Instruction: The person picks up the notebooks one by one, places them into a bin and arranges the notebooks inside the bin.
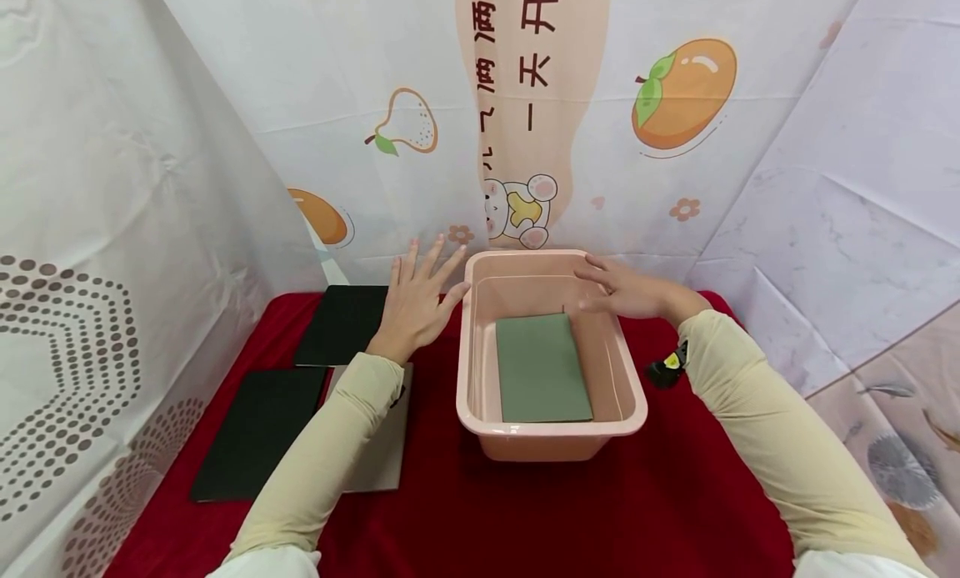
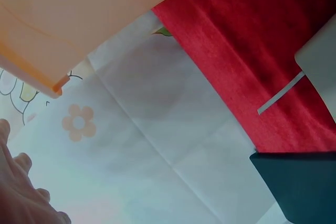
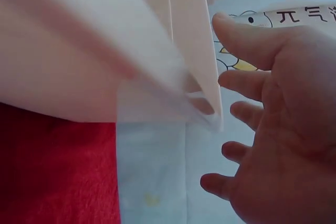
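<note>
A pink plastic basin (image 1: 551,429) stands on the red cloth with a flat green notebook or board (image 1: 540,369) lying inside it. Just left of its rim, my left hand (image 1: 420,307) is raised with fingers spread, the thumb tip close to the rim. My right hand (image 1: 626,290) is at the far right corner, its fingers reaching over the rim in the head view. Seen from the right wrist, that hand (image 3: 294,114) has its fingers apart and holds nothing, beside the basin wall (image 3: 58,66). Only part of the left hand (image 2: 26,192) shows in its wrist view.
Two black flat notebooks (image 1: 258,432) lie on the left of the red cloth (image 1: 540,520). A grey one (image 1: 382,453) is partly hidden under my left forearm. Printed curtains (image 1: 360,52) hang behind and at both sides. A small black device (image 1: 663,369) hangs at my right wrist.
</note>
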Demonstrator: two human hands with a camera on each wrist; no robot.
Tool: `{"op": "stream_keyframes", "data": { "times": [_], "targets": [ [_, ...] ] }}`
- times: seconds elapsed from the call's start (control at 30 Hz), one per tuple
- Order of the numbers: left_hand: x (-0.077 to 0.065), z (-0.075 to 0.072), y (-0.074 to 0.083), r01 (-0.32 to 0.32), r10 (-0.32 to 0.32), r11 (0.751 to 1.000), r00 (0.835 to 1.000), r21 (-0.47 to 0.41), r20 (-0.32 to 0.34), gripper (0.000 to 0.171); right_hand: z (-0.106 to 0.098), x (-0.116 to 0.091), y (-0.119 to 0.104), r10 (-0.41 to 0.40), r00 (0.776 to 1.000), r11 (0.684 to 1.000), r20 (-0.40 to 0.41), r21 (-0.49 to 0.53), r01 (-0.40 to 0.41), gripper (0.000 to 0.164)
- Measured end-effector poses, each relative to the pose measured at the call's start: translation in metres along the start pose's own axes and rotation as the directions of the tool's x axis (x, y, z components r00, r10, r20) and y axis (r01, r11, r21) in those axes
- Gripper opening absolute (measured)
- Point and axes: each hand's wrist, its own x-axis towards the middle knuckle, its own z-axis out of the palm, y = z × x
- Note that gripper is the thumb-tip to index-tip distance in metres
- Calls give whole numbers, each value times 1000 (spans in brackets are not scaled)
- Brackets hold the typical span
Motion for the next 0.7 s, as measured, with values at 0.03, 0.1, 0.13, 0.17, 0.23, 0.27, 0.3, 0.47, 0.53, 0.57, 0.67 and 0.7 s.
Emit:
{"op": "stream_keyframes", "data": {
  "times": [0.03, 0.1, 0.13, 0.17, 0.23, 0.27, 0.3, 0.47, 0.53, 0.57, 0.67, 0.7],
  "targets": [
    [0, 0, 0, 4, -4, 1000, 1000, 2, 5, 63, 0, -1, 1, -6, 1000, 1000, 0, 5, 6, 75],
    [-1, -1, 0, 13, -13, 1000, 1000, 5, 11, 63, 1, -4, 3, -14, 1000, 1000, -2, 15, 14, 72],
    [-2, -1, 0, 15, -15, 1000, 1000, 7, 12, 63, 2, -5, 4, -17, 1000, 1000, -6, 12, 17, 71],
    [-3, -1, -1, 16, -16, 1000, 1000, 8, 14, 63, 2, -5, 6, -17, 1000, 1000, -8, 10, 17, 70],
    [-4, 0, -2, 19, -20, 1000, 1000, 10, 16, 63, 4, -6, 9, -19, 1000, 1000, -14, 11, 19, 68],
    [-4, 1, -2, 21, -22, 1000, 1000, 13, 17, 63, 5, -6, 10, -19, 1000, 1000, -16, 14, 19, 67],
    [-5, 1, -3, 21, -21, 1000, 1000, 15, 16, 63, 6, -7, 12, -21, 1000, 1000, -19, 17, 21, 66],
    [-8, 3, -4, 31, -31, 999, 999, 12, 23, 64, 11, -7, 20, -38, 999, 999, -37, 35, 39, 62],
    [-10, 3, -4, 37, -37, 999, 999, 13, 27, 64, 12, -7, 22, -47, 998, 998, -47, 49, 49, 60],
    [-10, 3, -5, 41, -42, 999, 999, 13, 29, 64, 13, -7, 24, -53, 997, 997, -53, 59, 56, 60],
    [-12, 3, -5, 49, -50, 999, 998, 17, 29, 64, 15, -7, 29, -61, 995, 994, -76, 89, 68, 58],
    [-13, 4, -5, 48, -48, 999, 998, 15, 28, 64, 16, -8, 30, -66, 994, 993, -86, 90, 74, 58]
  ]
}}
